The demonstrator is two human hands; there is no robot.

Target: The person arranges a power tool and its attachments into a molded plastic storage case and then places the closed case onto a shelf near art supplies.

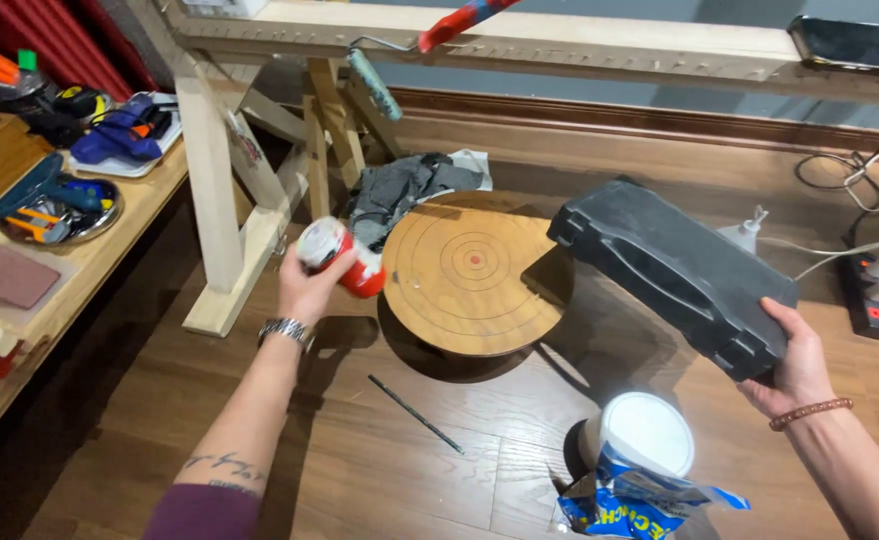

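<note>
**Both hands full over the round wooden board, nothing set down yet**

Standing here watching: the left hand (310,288) has its fingers wrapped around a small red and white can (341,257), held up in the air just off the left edge of the round wooden board (475,280). The right hand (798,362) is gripping one end of a black plastic case (672,272), fingers closed over its corner, and the case hangs tilted above the floor by the board's right edge, its far end overlapping the board a bit from this angle.

As far as I can judge, it's mid-way at best. Both things are lifted and neither is resting on anything. The board itself is bare, just scribed rings and a red dot in the middle.

The floor (390,470) is dark wood planks. A thin dark rod (416,414) lies near the board's front edge, and closer in there's a white tub (640,432) sitting in a torn blue and white bag (628,508). A grey rag (400,192) is bunched up behind the board. Along the left wall a tabletop (80,270) carries clamps and hand tools. At the back there's a pale timber frame (260,180) with a paint roller (380,80) hanging off it, and a power strip (865,298) with tangled cables far right.
</note>
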